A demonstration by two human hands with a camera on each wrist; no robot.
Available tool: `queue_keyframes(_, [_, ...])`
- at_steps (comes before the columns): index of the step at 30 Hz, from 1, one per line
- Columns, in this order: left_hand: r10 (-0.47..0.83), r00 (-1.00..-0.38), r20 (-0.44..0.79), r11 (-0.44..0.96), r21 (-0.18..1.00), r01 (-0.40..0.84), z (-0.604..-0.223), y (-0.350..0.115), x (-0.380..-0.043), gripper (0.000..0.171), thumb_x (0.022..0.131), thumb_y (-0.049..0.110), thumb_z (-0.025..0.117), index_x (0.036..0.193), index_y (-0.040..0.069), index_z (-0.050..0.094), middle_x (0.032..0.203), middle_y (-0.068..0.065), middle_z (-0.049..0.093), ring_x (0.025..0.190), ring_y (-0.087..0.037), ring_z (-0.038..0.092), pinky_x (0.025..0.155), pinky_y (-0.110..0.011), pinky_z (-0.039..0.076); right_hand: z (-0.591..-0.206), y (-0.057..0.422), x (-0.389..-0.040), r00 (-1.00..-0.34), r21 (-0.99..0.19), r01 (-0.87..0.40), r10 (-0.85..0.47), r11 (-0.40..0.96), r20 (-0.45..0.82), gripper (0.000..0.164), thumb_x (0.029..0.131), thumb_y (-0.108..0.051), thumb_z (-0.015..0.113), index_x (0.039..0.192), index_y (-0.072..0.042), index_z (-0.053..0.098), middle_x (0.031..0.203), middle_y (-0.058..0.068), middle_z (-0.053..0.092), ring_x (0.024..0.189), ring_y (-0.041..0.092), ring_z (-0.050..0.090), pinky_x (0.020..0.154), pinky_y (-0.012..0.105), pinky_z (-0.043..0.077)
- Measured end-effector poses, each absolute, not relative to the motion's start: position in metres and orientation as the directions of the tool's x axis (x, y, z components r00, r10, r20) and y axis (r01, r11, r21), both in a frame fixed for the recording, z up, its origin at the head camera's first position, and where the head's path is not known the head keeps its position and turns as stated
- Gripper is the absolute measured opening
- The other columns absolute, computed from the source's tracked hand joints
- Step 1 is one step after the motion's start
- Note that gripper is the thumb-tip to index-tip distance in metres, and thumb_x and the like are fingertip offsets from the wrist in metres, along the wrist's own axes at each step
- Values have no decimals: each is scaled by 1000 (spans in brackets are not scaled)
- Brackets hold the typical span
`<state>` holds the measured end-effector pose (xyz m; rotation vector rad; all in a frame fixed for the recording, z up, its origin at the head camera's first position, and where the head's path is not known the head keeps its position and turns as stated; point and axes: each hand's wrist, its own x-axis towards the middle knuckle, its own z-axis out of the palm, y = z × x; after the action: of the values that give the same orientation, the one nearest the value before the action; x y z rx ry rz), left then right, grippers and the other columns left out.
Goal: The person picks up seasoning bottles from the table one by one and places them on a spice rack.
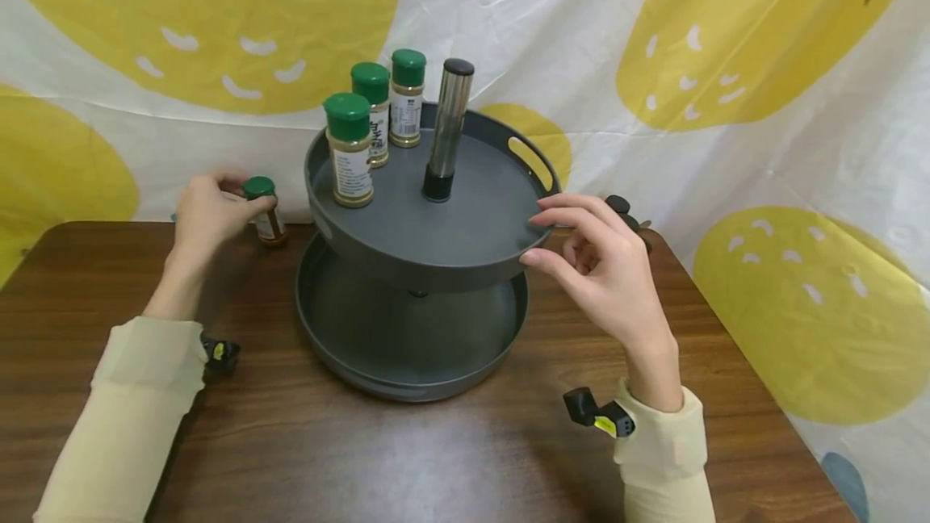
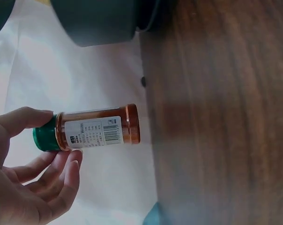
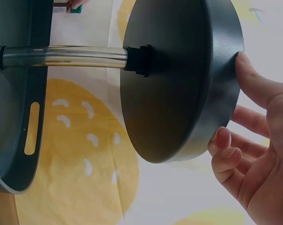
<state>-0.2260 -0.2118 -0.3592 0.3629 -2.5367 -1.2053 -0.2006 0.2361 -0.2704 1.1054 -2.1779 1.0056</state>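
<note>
One small jar (image 2: 92, 131), likely light, stiff, slick-sided (best hold: green cap (image 2: 45, 135)), by back edge of table (image 1: 436, 458); my left hand (image 1: 214, 212) pinches cap, right hand (image 1: 603, 265) loosely spread at upper tray (image 1: 472, 240).

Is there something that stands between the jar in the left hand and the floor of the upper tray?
Yes. The raised rim of the upper tray comes first, and three green-capped jars stand inside it on that side. The held jar is lower than this rim, so it probably must be lifted over.

Green-capped reddish-brown jar (image 1: 269, 224), roughly upright, beside grey two-tier tray (image 1: 472, 224)
</note>
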Motion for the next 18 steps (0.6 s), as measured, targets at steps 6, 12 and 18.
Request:
queue_keyframes(6, [-371, -908, 195, 627, 774, -90, -344, -214, -213, 58, 89, 33, 76, 121, -12, 60, 110, -29, 64, 77, -14, 59, 58, -15, 42, -272, 236, -204, -528, -379, -846, -483, 376, 698, 34, 77, -3, 86, 109, -6, 73, 124, 5, 65, 66, 9, 49, 60, 21, 39])
queue_keyframes(12, [-388, -896, 214, 618, 782, -80, -325, -212, -195, 57, 89, 33, 75, 123, -10, 59, 107, -23, 64, 68, 6, 49, 57, -14, 43, -272, 237, -208, -507, -384, -861, -498, 334, 704, 34, 77, -2, 87, 108, -5, 73, 122, 8, 65, 65, 9, 48, 58, 23, 38])
queue_keyframes(18, [-434, -861, 267, 624, 778, -73, -309, -204, -179, 53, 88, 31, 75, 123, -7, 61, 103, -18, 64, 66, 13, 47, 56, -11, 43, -273, 237, -211, -499, -389, -866, -516, 313, 696, 33, 78, -5, 87, 108, -5, 73, 122, 8, 66, 65, 9, 49, 59, 22, 38])
